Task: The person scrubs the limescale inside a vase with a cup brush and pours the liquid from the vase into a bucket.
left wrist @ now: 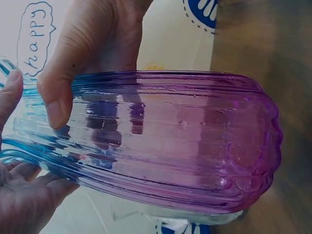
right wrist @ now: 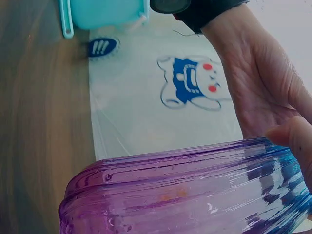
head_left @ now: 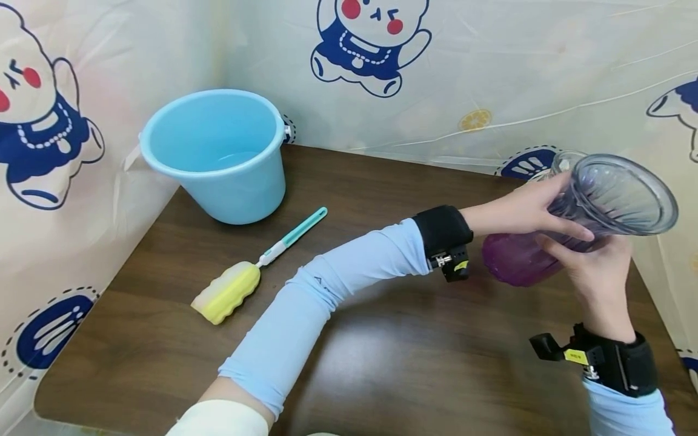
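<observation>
A fluted glass vase (head_left: 515, 259), bluish at its flared mouth and purple toward its base, is held tilted above the table's right side. My left hand (head_left: 537, 203) grips it near the neck, thumb across the near side. From below, my right hand (head_left: 605, 275) holds the same vase, its thumb close to the left one. In the left wrist view the vase (left wrist: 180, 141) lies lengthwise, with the right hand (left wrist: 100, 44) around its upper edge. Through the glass, fingers show darkly on the far side. The right wrist view shows the purple base end (right wrist: 112, 200).
A light blue bucket (head_left: 240, 194) stands at the back left of the brown table (head_left: 392, 363). Before it lies a yellow-and-white sponge brush (head_left: 229, 293) with a teal handle. Behind the vase, a clear glass piece (head_left: 567, 159) is partly hidden. Printed sheeting (head_left: 491, 60) hangs behind.
</observation>
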### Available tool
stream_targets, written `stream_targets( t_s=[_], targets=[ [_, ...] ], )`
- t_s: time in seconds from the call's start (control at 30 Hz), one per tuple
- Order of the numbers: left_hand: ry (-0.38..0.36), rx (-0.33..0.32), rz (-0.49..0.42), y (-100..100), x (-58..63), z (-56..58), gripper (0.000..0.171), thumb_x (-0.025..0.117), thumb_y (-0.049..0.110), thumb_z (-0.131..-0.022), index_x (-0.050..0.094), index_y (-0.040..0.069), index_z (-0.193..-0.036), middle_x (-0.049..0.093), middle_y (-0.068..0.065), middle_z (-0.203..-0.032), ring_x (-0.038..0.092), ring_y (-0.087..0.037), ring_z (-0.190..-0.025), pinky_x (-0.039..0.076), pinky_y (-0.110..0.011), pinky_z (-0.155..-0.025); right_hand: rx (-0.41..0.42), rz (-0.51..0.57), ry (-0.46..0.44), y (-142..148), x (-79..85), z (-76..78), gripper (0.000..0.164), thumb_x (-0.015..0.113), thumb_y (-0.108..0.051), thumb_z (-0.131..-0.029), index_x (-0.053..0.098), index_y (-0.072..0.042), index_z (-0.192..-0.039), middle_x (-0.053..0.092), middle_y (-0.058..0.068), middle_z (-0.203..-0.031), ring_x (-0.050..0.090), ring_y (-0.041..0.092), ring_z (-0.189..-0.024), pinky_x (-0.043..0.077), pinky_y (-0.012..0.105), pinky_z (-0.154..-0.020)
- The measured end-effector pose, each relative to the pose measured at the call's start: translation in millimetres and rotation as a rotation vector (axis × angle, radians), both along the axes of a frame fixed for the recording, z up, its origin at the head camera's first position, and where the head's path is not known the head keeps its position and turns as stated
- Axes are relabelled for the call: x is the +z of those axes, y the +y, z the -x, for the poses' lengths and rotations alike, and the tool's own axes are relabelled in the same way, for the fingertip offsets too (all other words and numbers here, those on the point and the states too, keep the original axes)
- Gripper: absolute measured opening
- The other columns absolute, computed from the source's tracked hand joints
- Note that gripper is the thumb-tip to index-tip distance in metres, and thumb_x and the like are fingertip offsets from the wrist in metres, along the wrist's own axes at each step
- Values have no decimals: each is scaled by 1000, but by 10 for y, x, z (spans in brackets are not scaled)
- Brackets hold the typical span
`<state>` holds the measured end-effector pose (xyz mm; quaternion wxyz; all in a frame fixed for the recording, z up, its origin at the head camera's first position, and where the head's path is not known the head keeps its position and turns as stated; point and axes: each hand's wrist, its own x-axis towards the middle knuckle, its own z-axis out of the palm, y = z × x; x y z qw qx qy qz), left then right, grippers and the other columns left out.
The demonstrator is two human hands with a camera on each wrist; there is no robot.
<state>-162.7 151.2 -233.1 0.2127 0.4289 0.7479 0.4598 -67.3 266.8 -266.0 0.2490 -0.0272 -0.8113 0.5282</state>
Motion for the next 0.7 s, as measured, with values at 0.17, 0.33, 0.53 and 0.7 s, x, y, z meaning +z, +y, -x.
stream_targets(
  t_s=[0.17,0.33,0.53,0.7],
  targets=[
    [-24,-10,16,169,-6,-35,83,73,24,-77,21,21,-142,40,12,-134,33,12,-117,22,-2,-89,-66,-48,-3,154,-37,-45,75,70,13,-63,46,-14,-129,53,-4,-119,48,11,-107,37,13,-87],
    [-3,14,68,360,-21,-97,78,71,27,-79,24,24,-140,39,16,-134,32,14,-116,21,-2,-88,-143,-147,14,365,-113,-79,75,71,10,-63,47,-16,-129,53,-9,-119,49,7,-107,36,15,-90],
    [24,-13,118,598,-59,-207,74,68,29,-81,24,24,-141,40,18,-132,33,15,-114,22,-1,-86,-203,-160,51,536,-160,-204,73,67,11,-65,46,-11,-131,50,-12,-120,48,9,-111,35,17,-94],
    [50,-70,140,761,-109,-304,79,63,27,-86,12,21,-146,30,18,-141,26,16,-120,19,0,-88,-179,-103,104,681,-251,-310,70,67,1,-72,36,-7,-134,41,-8,-129,39,10,-118,29,15,-98]
  ],
)
